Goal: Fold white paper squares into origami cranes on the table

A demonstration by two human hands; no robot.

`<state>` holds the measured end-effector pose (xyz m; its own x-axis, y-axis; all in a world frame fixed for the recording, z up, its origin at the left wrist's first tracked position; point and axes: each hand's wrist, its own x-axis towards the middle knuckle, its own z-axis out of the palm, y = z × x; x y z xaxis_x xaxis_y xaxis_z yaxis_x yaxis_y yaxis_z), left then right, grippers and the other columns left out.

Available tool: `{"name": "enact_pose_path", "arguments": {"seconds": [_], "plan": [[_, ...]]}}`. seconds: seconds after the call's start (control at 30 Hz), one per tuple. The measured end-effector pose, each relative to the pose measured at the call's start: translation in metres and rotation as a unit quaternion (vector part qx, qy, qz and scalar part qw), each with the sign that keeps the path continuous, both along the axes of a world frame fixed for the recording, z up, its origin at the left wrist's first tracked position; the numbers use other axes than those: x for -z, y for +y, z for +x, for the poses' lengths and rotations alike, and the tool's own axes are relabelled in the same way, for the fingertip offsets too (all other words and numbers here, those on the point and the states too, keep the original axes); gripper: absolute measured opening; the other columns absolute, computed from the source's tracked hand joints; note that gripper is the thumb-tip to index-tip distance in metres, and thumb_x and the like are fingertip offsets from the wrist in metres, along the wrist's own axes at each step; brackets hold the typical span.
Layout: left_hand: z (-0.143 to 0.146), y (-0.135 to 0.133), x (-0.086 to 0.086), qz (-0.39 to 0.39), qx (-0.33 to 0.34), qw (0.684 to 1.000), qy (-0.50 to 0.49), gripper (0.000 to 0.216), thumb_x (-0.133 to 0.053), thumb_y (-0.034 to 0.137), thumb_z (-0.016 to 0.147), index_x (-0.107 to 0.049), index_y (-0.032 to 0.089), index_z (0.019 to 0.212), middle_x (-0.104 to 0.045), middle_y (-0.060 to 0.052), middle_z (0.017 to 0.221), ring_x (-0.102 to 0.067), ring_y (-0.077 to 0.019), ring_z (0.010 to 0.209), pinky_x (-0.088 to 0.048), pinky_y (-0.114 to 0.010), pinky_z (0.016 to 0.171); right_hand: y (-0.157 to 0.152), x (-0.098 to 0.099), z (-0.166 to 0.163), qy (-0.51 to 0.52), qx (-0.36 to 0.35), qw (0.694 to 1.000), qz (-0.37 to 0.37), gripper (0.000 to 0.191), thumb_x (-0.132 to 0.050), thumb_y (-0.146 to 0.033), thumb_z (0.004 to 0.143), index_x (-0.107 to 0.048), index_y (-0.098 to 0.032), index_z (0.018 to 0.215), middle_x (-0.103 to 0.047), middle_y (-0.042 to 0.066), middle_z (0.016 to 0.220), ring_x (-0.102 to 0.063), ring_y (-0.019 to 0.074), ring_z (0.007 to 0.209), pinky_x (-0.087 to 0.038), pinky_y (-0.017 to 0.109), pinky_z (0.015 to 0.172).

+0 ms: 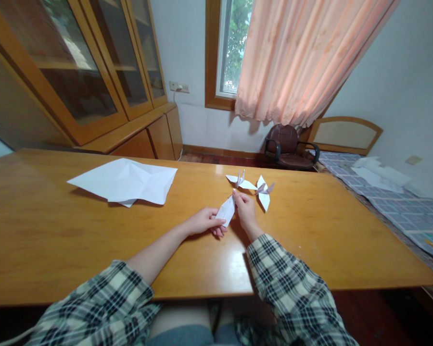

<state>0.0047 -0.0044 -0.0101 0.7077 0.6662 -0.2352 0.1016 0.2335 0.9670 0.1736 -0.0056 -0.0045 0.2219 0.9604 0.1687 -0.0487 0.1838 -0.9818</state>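
Note:
Between my two hands is a small piece of folded white paper point(226, 210), long and pointed at its upper end. My left hand point(211, 222) grips its lower left end, thumb on top and fingers beneath. The fingers of my right hand point(244, 209) pinch its upper right tip. Just beyond my right hand, two finished paper cranes stand on the table: one paper crane point(241, 181) with spread wings, and another paper crane point(263, 193) to its right. Creased white paper sheets point(130, 181) lie at the left of the table.
The wooden table point(94, 250) stretches across the view, its near edge close to my lap. Behind it are a glass-fronted cabinet point(110, 67), a brown armchair point(286, 146) and a pink curtain point(292, 57). A bed point(393, 192) stands at the right with white paper on it.

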Motion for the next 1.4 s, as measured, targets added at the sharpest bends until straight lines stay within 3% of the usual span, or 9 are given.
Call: {"name": "enact_pose_path", "arguments": {"seconds": [0.17, 0.27, 0.4, 0.6, 0.77, 0.93, 1.1, 1.23, 1.4], "plan": [[0.000, -0.001, 0.000, -0.001, 0.002, 1.000, 0.000, 0.051, -0.077, 0.054, 0.066, -0.057, 0.011, 0.085, -0.073, -0.012, 0.075, -0.069, -0.0164, 0.057, -0.054, -0.025, 0.055, 0.003, 0.005, 0.001, -0.014, 0.023, 1.000, 0.016, 0.050, -0.060, -0.061, 0.078, -0.046, -0.019, 0.055, -0.036, -0.005, 0.051, -0.031, 0.0093, 0.048, -0.022, 0.025, 0.046], [0.001, -0.001, 0.000, -0.008, -0.007, 1.000, -0.007, 0.051, -0.078, 0.053, 0.065, -0.057, 0.011, 0.084, -0.073, -0.012, 0.074, -0.068, -0.0166, 0.056, -0.054, -0.025, 0.053, 0.004, 0.005, 0.000, 0.008, -0.005, 1.000, -0.008, 0.051, -0.056, -0.066, 0.077, -0.054, -0.018, 0.062, -0.044, -0.003, 0.054, -0.036, 0.0099, 0.049, -0.025, 0.024, 0.046], [0.004, 0.000, 0.002, -0.017, -0.077, 0.996, -0.034, 0.051, -0.080, 0.050, 0.064, -0.056, 0.011, 0.086, -0.073, -0.012, 0.075, -0.068, -0.0165, 0.056, -0.055, -0.025, 0.053, 0.002, 0.001, -0.001, 0.034, -0.056, 0.997, -0.045, 0.055, -0.048, -0.070, 0.080, -0.061, -0.017, 0.071, -0.052, -0.001, 0.059, -0.041, 0.0104, 0.050, -0.028, 0.024, 0.046], [0.006, 0.004, 0.005, -0.014, -0.171, 0.983, -0.065, 0.041, -0.078, 0.039, 0.071, -0.059, 0.010, 0.093, -0.074, -0.012, 0.081, -0.069, -0.0148, 0.058, -0.056, -0.023, 0.056, 0.000, 0.000, -0.003, -0.047, -0.093, 0.994, -0.018, 0.040, -0.066, -0.056, 0.074, -0.062, -0.017, 0.064, -0.051, -0.002, 0.055, -0.042, 0.0107, 0.051, -0.032, 0.024, 0.049], [0.005, 0.004, 0.006, -0.012, -0.171, 0.982, -0.080, 0.035, -0.073, 0.038, 0.078, -0.059, 0.009, 0.093, -0.073, -0.011, 0.077, -0.070, -0.0152, 0.060, -0.056, -0.023, 0.058, 0.002, 0.005, -0.002, -0.085, -0.062, 0.994, 0.020, 0.036, -0.064, -0.049, 0.078, -0.061, -0.017, 0.060, -0.053, -0.002, 0.056, -0.045, 0.0119, 0.055, -0.035, 0.025, 0.054], [0.004, 0.007, 0.007, -0.005, -0.179, 0.980, -0.087, 0.031, -0.071, 0.036, 0.080, -0.060, 0.010, 0.093, -0.073, -0.011, 0.077, -0.071, -0.0166, 0.064, -0.057, -0.024, 0.059, 0.003, 0.007, -0.003, -0.103, -0.056, 0.993, 0.021, 0.030, -0.061, -0.044, 0.081, -0.065, -0.017, 0.068, -0.056, 0.000, 0.061, -0.048, 0.0135, 0.057, -0.038, 0.027, 0.057], [0.005, 0.010, 0.007, -0.013, -0.203, 0.976, -0.078, 0.029, -0.072, 0.032, 0.080, -0.061, 0.010, 0.094, -0.073, -0.009, 0.074, -0.071, -0.0158, 0.064, -0.056, -0.022, 0.059, -0.002, -0.002, -0.002, -0.212, 0.062, 0.968, 0.116, 0.022, -0.067, -0.033, 0.077, -0.066, -0.019, 0.094, -0.056, 0.001, 0.080, -0.047, 0.0137, 0.063, -0.041, 0.027, 0.059], [0.005, 0.010, 0.007, -0.022, -0.212, 0.974, -0.079, 0.027, -0.072, 0.032, 0.079, -0.062, 0.009, 0.090, -0.072, -0.007, 0.069, -0.070, -0.0143, 0.062, -0.055, -0.019, 0.057, -0.004, -0.006, 0.000, -0.267, 0.042, 0.949, 0.160, 0.013, -0.065, -0.029, 0.080, -0.066, -0.020, 0.088, -0.054, 0.003, 0.082, -0.048, 0.0150, 0.068, -0.042, 0.029, 0.062], [0.004, 0.010, 0.007, -0.028, -0.209, 0.975, -0.065, 0.025, -0.071, 0.030, 0.081, -0.062, 0.009, 0.092, -0.073, -0.009, 0.067, -0.071, -0.0147, 0.062, -0.054, -0.019, 0.058, -0.002, -0.002, 0.000, -0.252, 0.030, 0.959, 0.125, 0.014, -0.066, -0.030, 0.078, -0.066, -0.020, 0.088, -0.053, 0.002, 0.081, -0.046, 0.0143, 0.063, -0.041, 0.029, 0.059]]}}
